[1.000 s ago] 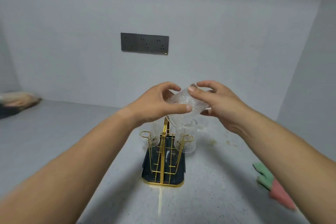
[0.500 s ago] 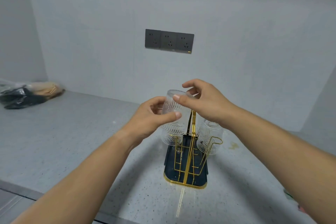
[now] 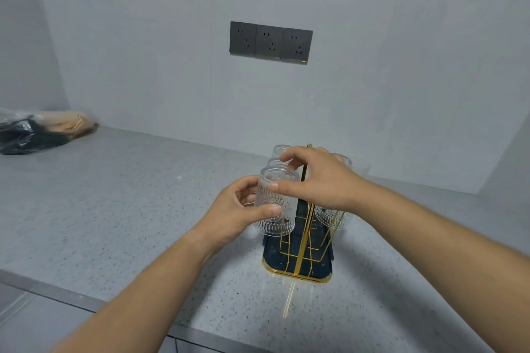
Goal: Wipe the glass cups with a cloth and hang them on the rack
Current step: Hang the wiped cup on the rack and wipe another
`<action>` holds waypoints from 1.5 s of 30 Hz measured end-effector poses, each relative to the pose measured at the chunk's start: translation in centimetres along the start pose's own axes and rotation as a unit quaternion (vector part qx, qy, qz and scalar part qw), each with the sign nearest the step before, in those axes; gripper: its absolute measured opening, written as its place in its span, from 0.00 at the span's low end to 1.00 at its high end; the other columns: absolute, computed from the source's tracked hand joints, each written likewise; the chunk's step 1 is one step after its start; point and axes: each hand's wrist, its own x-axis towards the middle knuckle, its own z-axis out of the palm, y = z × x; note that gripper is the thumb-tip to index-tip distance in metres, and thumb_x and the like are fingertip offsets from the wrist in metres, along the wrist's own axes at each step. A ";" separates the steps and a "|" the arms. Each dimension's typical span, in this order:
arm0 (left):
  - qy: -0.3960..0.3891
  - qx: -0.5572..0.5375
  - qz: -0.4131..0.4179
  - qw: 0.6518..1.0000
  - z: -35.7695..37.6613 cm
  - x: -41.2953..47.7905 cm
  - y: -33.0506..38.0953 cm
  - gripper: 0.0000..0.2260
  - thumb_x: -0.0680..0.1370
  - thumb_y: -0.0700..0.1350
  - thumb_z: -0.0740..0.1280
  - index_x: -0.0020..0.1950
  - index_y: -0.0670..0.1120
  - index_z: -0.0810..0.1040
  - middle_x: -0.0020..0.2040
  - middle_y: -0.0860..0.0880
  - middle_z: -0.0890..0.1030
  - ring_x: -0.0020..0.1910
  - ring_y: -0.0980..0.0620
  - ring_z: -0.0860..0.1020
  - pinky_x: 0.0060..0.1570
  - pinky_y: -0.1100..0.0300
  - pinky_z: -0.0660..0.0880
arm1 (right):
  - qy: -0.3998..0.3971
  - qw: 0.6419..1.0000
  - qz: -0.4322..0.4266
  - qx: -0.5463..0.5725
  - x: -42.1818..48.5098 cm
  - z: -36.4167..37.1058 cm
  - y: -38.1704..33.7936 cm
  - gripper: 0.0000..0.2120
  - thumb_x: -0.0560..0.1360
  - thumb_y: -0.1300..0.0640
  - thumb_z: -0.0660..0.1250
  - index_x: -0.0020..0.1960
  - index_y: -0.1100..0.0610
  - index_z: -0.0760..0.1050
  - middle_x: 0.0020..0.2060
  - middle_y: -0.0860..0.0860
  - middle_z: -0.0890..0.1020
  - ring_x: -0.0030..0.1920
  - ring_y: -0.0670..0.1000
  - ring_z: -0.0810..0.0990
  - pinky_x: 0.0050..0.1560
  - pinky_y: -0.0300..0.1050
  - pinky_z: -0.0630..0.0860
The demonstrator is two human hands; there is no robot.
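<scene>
A ribbed clear glass cup is upside down at the front left of the gold wire rack. My left hand grips its lower part, thumb across the front. My right hand pinches the cup near its upturned base with thumb and fingers. Several other glass cups hang upside down on the rack: two behind the held one and one on the right side, partly hidden by my right hand. The rack stands on a dark tray with a gold rim. No cloth is in view.
The grey speckled counter runs left and toward me, with its front edge at the lower left. A plastic bag with dark and tan contents lies at the far left by the wall. A triple socket panel is on the wall.
Both hands have lowered the cup from a tilted hold above the rack to upright-inverted at the rack's front left. The view has shifted, so the cloth at the right is out of frame.
</scene>
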 end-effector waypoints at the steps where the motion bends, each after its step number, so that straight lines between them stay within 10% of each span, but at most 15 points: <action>1: -0.001 0.001 -0.002 1.000 0.0 -0.1 -0.3 0.22 0.72 0.38 0.80 0.65 0.47 0.81 0.54 0.59 0.88 0.54 0.61 0.85 0.51 0.69 0.79 | 0.002 1.000 -0.005 -0.019 -0.1 0.1 0.0 0.29 0.70 0.30 0.69 0.66 0.41 0.73 0.54 0.38 0.78 0.63 0.45 0.70 0.67 0.49 0.60; 35: 0.007 0.022 -0.013 1.000 0.8 -1.1 -2.2 0.26 0.73 0.35 0.79 0.69 0.44 0.78 0.62 0.51 0.85 0.57 0.62 0.84 0.53 0.72 0.77 | 0.015 0.997 -0.039 -0.064 -0.9 0.7 0.1 0.30 0.71 0.29 0.68 0.68 0.42 0.75 0.56 0.40 0.81 0.67 0.45 0.70 0.77 0.54 0.50; 45: -0.017 0.061 -0.038 0.997 -0.1 -1.3 -1.4 0.32 0.69 0.46 0.85 0.70 0.54 0.77 0.64 0.51 0.84 0.65 0.53 0.83 0.70 0.53 0.78 | 0.037 0.997 -0.052 -0.043 -1.8 -0.2 0.1 0.26 0.74 0.33 0.68 0.67 0.43 0.75 0.62 0.41 0.80 0.70 0.46 0.69 0.76 0.53 0.54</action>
